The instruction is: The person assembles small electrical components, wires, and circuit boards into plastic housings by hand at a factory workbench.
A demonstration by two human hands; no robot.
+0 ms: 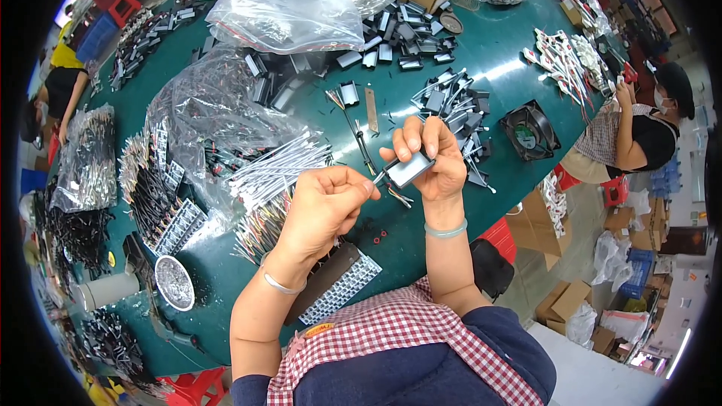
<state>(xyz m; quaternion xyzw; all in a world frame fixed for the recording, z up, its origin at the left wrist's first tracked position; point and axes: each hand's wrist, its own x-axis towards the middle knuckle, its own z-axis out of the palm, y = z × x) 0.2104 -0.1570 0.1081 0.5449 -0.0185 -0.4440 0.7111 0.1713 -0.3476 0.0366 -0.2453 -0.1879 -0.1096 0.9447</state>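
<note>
My right hand (440, 162) holds a small black rectangular casing (410, 171) with a grey face, thumb and fingers on its edges. At the casing's left end, my left hand (325, 201) pinches a thin light-coloured wire (380, 178) between thumb and forefinger; its other fingers are curled. Coloured wire ends (400, 197) stick out below the casing. On the green table just beyond my hands lie a dark cable (361, 139) with bare coloured ends, another small casing (348, 93) and a flat metal strip (371, 110).
Casings with white cables (455, 105) are heaped beyond my right hand, near a black fan (529, 131). Bundled white cables (278, 169), a plastic bag (289, 4) and a white bowl (174, 283) lie leftward. A co-worker (647, 120) sits at the right edge.
</note>
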